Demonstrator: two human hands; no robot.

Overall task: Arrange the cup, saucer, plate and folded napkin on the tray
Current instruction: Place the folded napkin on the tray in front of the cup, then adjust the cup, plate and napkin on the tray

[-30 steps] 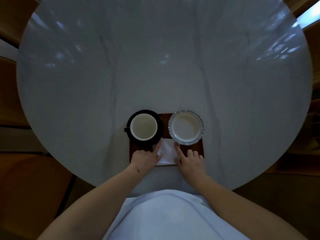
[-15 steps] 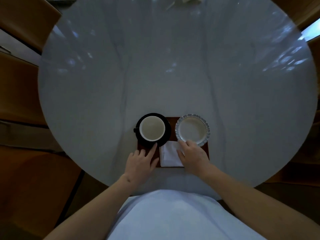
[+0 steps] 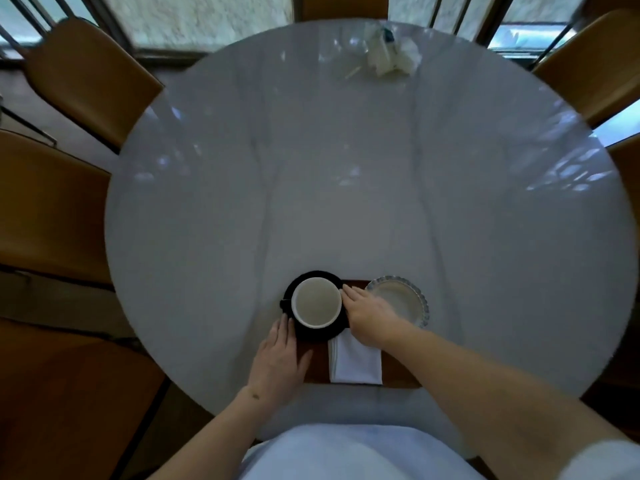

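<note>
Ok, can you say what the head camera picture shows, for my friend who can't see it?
Two hands reach to a dark saucer holding a white cup: the left hand at its near-left edge, the right hand at its right. They sit on a brown tray with a scalloped plate and folded white napkin, on a round marble table.

I'm in a dining room or café: round marble desk (image 3: 346, 168), tan chairs (image 3: 90, 77) around it, windows (image 3: 207, 19) behind.

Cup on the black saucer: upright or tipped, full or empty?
Upright: the cup shows its round rim from above, on the saucer. It looks empty: pale interior, no liquid visible.
</note>
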